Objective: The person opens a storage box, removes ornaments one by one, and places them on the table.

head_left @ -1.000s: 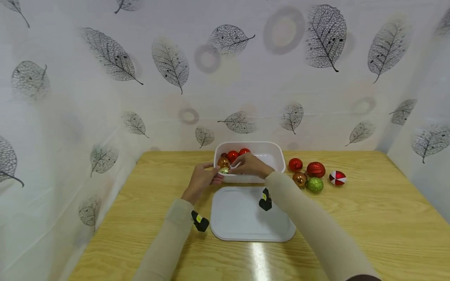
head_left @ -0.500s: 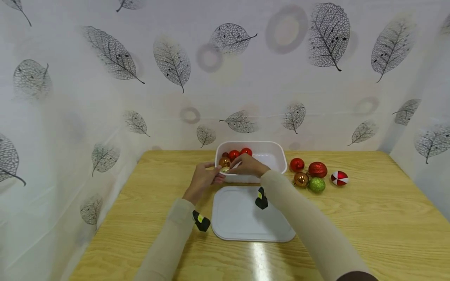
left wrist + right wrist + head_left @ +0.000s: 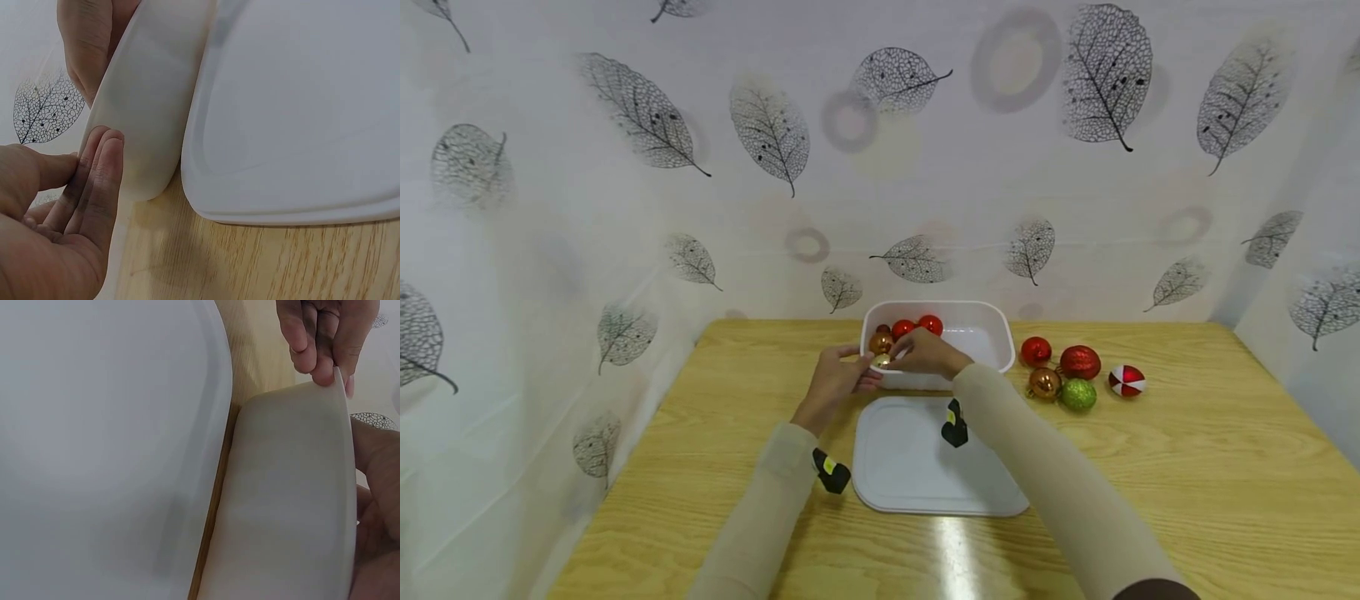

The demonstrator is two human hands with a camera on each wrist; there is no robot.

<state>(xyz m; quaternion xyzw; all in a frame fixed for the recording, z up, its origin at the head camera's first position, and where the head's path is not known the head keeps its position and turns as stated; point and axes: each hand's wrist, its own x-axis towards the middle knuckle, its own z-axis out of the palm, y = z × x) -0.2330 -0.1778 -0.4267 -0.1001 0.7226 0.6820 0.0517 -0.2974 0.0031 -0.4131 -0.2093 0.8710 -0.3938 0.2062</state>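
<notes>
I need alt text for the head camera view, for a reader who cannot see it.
Both hands, the left hand and the right hand, meet at the near left corner of a white tub holding baubles, around a small gold bauble. A white lid lies before it; five loose baubles sit right.

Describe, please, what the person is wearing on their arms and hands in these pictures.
Both arms wear long, plain beige sleeves reaching the wrists. A small black device with a yellow mark is strapped under each wrist. The left hand and right hand are bare, without gloves.
</notes>
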